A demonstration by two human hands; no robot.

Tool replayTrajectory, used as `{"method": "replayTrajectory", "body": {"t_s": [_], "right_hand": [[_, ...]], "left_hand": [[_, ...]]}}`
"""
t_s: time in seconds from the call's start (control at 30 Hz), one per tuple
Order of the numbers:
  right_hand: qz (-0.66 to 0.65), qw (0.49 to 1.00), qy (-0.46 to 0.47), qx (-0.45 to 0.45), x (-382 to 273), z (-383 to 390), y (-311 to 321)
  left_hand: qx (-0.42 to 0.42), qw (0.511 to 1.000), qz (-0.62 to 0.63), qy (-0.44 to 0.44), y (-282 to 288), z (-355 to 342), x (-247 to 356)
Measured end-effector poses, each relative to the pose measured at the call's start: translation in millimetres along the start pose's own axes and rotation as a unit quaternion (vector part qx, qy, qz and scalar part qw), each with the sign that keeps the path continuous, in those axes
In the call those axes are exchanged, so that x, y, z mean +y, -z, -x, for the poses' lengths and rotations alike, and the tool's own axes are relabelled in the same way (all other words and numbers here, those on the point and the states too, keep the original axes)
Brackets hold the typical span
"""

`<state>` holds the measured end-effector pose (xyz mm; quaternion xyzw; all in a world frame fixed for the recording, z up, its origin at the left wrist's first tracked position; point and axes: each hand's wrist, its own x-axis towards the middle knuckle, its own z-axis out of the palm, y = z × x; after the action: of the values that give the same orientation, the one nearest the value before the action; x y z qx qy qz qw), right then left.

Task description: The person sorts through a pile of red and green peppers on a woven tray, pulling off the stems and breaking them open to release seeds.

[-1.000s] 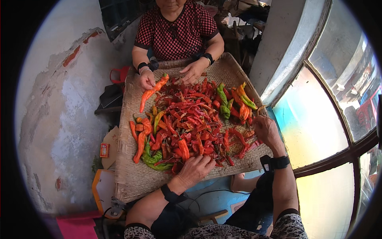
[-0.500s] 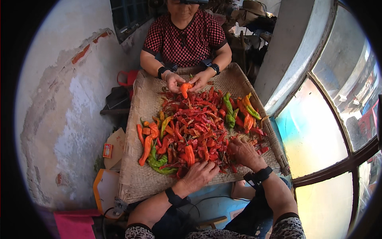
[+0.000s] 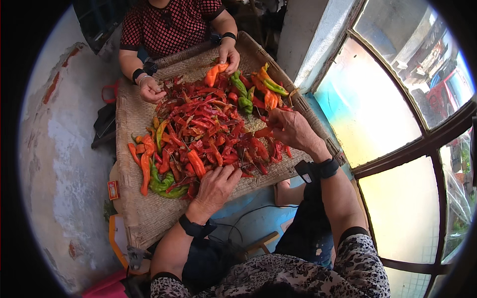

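Note:
A heap of red chili peppers (image 3: pixel 203 119), many of them dried and wrinkled, covers the middle of a shallow woven tray (image 3: pixel 149 213). At the heap's near edge my left hand (image 3: pixel 217 187) lies with bent fingers pressed together, their tips down among the peppers. Whatever it pinches is hidden. My right hand (image 3: pixel 294 130) is over the tray's right side with curled fingers, just below an orange pepper (image 3: pixel 271 99). A red pepper is by its thumb, but I cannot make out what lies inside the grip. Green peppers (image 3: pixel 240 89) lie farther up.
Across the tray a co-worker's hand (image 3: pixel 229 53) holds an orange pepper (image 3: pixel 215 74); their other hand (image 3: pixel 150 90) hovers by the heap. Orange and green peppers (image 3: pixel 161 183) lie at the left. A framed window (image 3: pixel 367 99) borders the right, a peeling wall (image 3: pixel 69 164) the left.
My right hand has lifted from the heap's near edge toward the tray's right side. The co-worker's hands have parted, one keeping the orange pepper. The whole view has shifted and tilted.

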<state>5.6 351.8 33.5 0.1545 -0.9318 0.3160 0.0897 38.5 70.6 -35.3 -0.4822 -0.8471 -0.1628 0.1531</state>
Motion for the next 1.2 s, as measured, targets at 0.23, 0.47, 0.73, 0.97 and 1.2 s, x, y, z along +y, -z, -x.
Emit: {"method": "replayTrajectory", "body": {"t_s": [0.23, 0.47, 0.73, 0.97, 1.2], "right_hand": [[-0.126, 0.99, 0.055, -0.022, -24.6, 0.9, -25.0], [-0.126, 0.97, 0.184, -0.093, -76.4, 7.9, -64.1], [0.013, 0.992, 0.126, 0.03, -44.0, -7.9, -28.5], [0.242, 0.944, 0.091, 0.206, 18.7, -1.1, -1.4], [0.28, 0.927, -0.153, -0.198, 25.2, 12.6, -23.9]], "left_hand": [[0.11, 0.957, 0.229, 0.139, 8.7, -7.4, 13.7], [0.092, 0.918, 0.313, 0.224, 17.9, -9.1, -4.9], [0.144, 0.822, 0.445, 0.325, 17.9, -4.3, -13.1], [0.172, 0.836, 0.449, 0.265, 18.5, -3.9, -9.7], [0.213, 0.817, 0.475, 0.247, 17.4, -2.6, -9.7]]}}
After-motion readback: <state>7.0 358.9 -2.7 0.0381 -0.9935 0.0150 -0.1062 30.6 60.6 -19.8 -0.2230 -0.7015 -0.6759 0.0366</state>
